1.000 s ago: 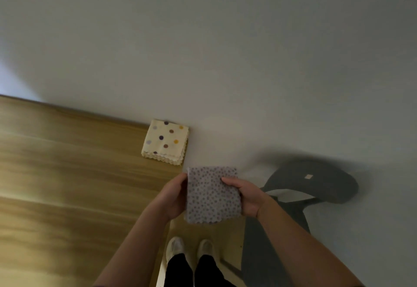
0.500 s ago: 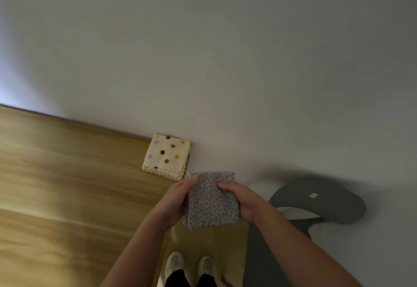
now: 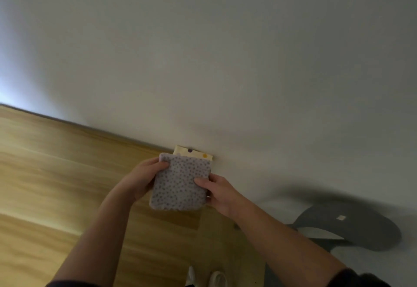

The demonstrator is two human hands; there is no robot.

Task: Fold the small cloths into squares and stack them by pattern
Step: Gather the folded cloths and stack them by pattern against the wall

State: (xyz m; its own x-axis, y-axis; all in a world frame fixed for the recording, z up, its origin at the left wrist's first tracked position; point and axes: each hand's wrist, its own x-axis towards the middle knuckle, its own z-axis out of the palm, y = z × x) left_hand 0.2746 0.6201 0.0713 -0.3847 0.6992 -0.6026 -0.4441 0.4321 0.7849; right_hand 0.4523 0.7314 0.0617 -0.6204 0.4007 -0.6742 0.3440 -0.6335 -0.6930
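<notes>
A folded grey cloth (image 3: 180, 185) with small purple dots is sitting in the lower middle of the frame, held between both hands. The left hand (image 3: 142, 178) is gripping its upper left corner, thumb lying across the top face. The right hand (image 3: 220, 190) is pinching its right edge, thumb on top and the other fingers hidden underneath. Whether the cloth is resting on the surface or hanging above it cannot be told. Its upper edge is covering most of a cream polka-dot cloth (image 3: 194, 152), which is showing only as a strip just above it. Both are lying over a wooden table (image 3: 56, 173) running against a pale wall (image 3: 225, 49). A grey chair (image 3: 352, 230) is standing at lower right, and pale shoes (image 3: 214, 277) are showing at the bottom edge.
</notes>
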